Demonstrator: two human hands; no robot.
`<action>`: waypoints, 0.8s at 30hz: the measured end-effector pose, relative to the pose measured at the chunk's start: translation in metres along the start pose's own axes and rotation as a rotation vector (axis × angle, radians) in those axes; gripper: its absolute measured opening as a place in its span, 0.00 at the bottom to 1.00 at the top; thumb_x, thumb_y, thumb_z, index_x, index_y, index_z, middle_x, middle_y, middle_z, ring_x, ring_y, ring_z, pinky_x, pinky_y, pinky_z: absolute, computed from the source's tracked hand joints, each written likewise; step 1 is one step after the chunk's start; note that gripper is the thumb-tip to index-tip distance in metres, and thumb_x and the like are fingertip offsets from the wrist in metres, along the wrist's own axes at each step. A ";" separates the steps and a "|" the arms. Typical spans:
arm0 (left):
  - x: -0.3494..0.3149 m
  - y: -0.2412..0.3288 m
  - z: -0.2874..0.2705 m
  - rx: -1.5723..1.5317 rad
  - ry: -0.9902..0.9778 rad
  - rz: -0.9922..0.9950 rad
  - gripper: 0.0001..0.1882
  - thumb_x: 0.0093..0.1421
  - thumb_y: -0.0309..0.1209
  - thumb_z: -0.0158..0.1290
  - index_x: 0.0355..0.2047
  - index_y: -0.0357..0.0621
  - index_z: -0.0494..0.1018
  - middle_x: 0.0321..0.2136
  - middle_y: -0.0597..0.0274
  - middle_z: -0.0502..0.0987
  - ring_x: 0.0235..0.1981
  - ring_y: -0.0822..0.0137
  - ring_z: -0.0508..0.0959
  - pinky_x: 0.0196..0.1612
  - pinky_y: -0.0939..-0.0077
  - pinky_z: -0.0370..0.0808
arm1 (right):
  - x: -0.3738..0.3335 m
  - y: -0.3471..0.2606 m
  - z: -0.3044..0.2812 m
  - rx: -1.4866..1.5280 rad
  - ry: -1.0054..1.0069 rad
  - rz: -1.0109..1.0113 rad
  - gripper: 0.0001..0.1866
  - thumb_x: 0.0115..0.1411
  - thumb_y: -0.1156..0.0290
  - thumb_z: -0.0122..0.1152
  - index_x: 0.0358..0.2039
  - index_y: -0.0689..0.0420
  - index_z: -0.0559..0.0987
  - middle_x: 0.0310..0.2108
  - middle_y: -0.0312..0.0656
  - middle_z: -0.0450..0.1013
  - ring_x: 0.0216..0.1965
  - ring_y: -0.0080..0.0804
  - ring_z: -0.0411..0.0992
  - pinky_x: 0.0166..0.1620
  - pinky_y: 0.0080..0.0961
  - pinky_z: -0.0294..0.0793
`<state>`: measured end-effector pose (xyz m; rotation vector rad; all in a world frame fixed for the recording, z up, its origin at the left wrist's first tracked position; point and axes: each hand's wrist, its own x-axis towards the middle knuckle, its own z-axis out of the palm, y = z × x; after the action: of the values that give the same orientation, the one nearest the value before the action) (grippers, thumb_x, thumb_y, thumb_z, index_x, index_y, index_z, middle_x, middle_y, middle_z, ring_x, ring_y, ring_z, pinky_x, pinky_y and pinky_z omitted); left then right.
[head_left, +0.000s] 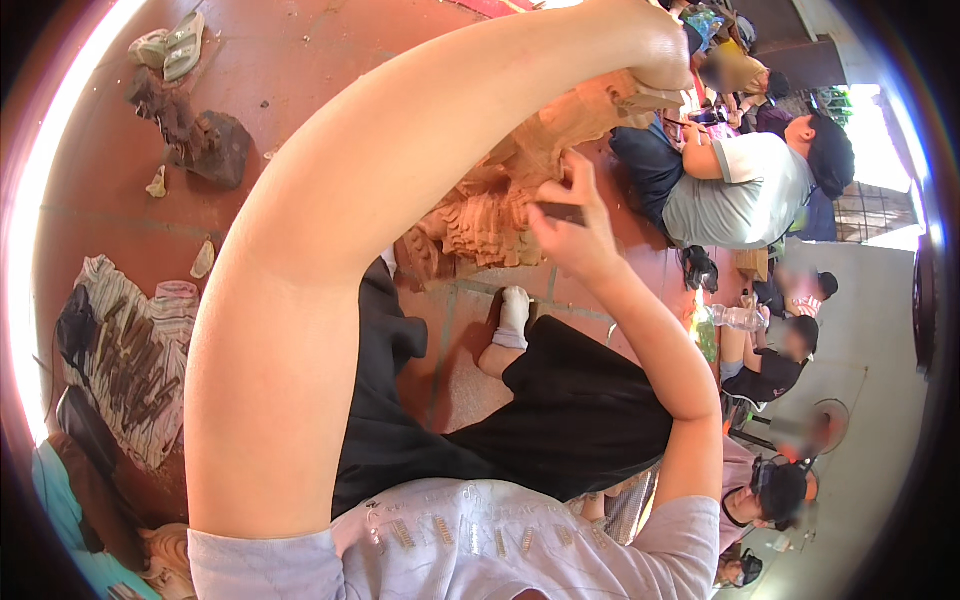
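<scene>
A reddish-brown wooden carving point(490, 225), with wavy ridges and deep-cut folds, stands in front of my legs. My left arm reaches across it and hides much of it. At the carving's far upper end is my left hand point(660, 50), bent down against the wood, its fingers mostly out of sight. My right hand point(580, 225) is at the right side of the carving, with its fingers curled close to the ridged surface. A small dark flat piece point(563, 213), possibly sandpaper, is pinched in it.
A striped cloth point(165, 320) bearing several carving tools point(135, 360) lies on the tiled floor at left. Beyond it are a dark wood piece point(205, 145) and sandals point(183, 47). A person in a grey shirt point(735, 195) sits at right; others sit behind.
</scene>
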<state>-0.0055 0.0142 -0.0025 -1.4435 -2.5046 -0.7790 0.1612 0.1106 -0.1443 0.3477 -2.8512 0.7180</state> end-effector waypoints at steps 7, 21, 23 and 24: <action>0.003 0.004 -0.012 0.024 -0.181 -0.068 0.21 0.51 0.36 0.50 0.44 0.42 0.78 0.47 0.48 0.77 0.48 0.54 0.77 0.49 0.64 0.73 | -0.005 -0.016 0.005 -0.368 0.069 -0.252 0.08 0.50 0.73 0.64 0.28 0.61 0.75 0.56 0.52 0.62 0.51 0.47 0.67 0.54 0.31 0.65; 0.002 0.000 -0.003 0.052 -0.076 -0.073 0.20 0.56 0.40 0.47 0.42 0.42 0.78 0.45 0.46 0.77 0.47 0.54 0.77 0.49 0.63 0.74 | 0.010 -0.004 -0.026 -0.040 -0.062 -0.131 0.06 0.50 0.76 0.63 0.27 0.59 0.74 0.45 0.50 0.68 0.45 0.48 0.68 0.47 0.33 0.69; -0.003 -0.002 -0.002 0.103 -0.100 0.003 0.21 0.57 0.41 0.44 0.40 0.41 0.79 0.43 0.45 0.77 0.46 0.54 0.78 0.48 0.62 0.74 | 0.012 -0.001 -0.045 0.057 -0.151 0.008 0.06 0.51 0.76 0.62 0.28 0.60 0.73 0.38 0.47 0.71 0.39 0.45 0.70 0.42 0.30 0.70; -0.002 -0.003 0.000 0.055 -0.056 -0.039 0.21 0.58 0.43 0.44 0.39 0.40 0.79 0.41 0.44 0.78 0.44 0.52 0.78 0.46 0.61 0.74 | 0.014 0.013 -0.052 0.114 -0.111 -0.127 0.05 0.55 0.75 0.60 0.27 0.60 0.72 0.28 0.41 0.72 0.31 0.32 0.71 0.35 0.25 0.70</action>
<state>-0.0068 0.0119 -0.0041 -1.4225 -2.5816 -0.6794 0.1502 0.1438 -0.1020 0.5974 -2.8644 0.8633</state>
